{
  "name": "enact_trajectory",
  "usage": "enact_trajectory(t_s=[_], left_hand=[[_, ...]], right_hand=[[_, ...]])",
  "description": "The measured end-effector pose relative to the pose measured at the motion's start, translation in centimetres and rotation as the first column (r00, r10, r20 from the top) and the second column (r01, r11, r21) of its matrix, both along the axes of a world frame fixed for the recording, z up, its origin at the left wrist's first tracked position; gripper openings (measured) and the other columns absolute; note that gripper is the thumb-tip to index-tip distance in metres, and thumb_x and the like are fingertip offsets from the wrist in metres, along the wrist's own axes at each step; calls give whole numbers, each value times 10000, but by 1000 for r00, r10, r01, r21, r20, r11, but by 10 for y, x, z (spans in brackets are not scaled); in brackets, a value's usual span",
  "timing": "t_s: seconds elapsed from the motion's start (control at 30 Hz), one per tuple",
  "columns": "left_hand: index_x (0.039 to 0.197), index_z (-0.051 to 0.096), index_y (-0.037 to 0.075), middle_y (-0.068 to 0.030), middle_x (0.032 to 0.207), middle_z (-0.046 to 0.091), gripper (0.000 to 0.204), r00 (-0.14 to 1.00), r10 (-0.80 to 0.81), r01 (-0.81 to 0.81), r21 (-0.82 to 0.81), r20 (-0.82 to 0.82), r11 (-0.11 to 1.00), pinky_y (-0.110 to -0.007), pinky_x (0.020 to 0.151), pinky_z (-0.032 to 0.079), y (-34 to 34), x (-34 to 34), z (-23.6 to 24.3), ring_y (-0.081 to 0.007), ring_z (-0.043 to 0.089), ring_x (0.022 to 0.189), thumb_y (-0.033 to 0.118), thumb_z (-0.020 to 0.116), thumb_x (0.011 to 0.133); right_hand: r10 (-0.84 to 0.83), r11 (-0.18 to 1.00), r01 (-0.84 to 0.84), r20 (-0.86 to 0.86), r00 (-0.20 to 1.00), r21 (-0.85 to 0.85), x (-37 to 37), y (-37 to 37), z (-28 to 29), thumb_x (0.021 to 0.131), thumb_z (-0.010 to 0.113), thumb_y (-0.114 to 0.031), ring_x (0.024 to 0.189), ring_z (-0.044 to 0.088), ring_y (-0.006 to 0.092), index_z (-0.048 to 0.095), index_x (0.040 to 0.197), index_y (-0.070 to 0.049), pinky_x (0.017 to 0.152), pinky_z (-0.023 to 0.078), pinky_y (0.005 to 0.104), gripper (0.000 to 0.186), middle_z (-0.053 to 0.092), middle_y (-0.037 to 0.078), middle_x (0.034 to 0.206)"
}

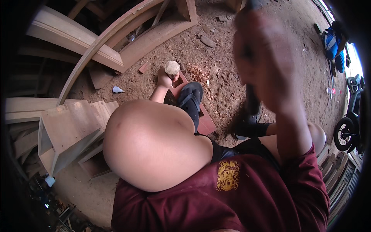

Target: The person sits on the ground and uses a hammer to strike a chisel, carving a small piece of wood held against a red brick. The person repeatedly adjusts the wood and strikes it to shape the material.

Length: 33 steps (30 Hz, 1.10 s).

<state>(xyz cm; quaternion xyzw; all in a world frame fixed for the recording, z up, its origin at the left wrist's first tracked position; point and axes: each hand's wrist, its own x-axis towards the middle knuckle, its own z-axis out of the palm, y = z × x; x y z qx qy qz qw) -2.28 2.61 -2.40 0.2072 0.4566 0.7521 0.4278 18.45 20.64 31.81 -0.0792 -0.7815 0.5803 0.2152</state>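
- Left: pale wooden box-like piece [71,125] and curved wooden frame [92,48] stand clear of the work; no sign of handling on either now.
- Left hand [165,80]: fingers wrapped round a pale round-ended handle [172,67], end up, at the far end of the reddish board. Its lower end is hidden; can't tell what it touches.
- Reddish board [207,124]: on the dirt, mid-scene, under the sandalled foot [191,92].
- Done, judging by the reddish chips [198,72] just right of the board: some material is off. Cut depth not visible.
- Left: work looks unfinished, handle not set down. Remaining amount can't be told.
- Right hand [266,63]: raised, blurred, apparently closed around a dark object [251,21]; can't tell its kind.
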Motion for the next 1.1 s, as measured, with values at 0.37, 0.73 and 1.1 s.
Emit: enact_trajectory(t_s=[0.37,0.73,1.1], left_hand=[[743,569,44,-53,592,527,604,1000,-25,25,4,-1,1000,-265,411,349,-8,2,3,-144,461,433,573,343,928],[692,493,46,-59,490,428,519,1000,7,-7,-2,-24,1000,-285,427,293,0,2,18,-157,365,401,537,458,857],[684,499,54,-57,494,434,517,997,-8,6,-22,-79,1000,-273,418,290,7,-8,26,-145,374,408,541,469,855]], right_hand=[[123,883,202,624,771,-424,50,-31,-175,1058,441,-388,521,446,96,513,874,-31,469,397,304,408,456,-1,613],[46,755,355,585,810,-551,35,-2,-137,1064,399,-441,446,293,48,415,827,-98,380,291,240,417,325,-57,597],[119,745,272,523,844,-609,38,-6,-125,1063,411,-432,459,272,34,408,826,-107,402,250,229,402,310,-76,607]])
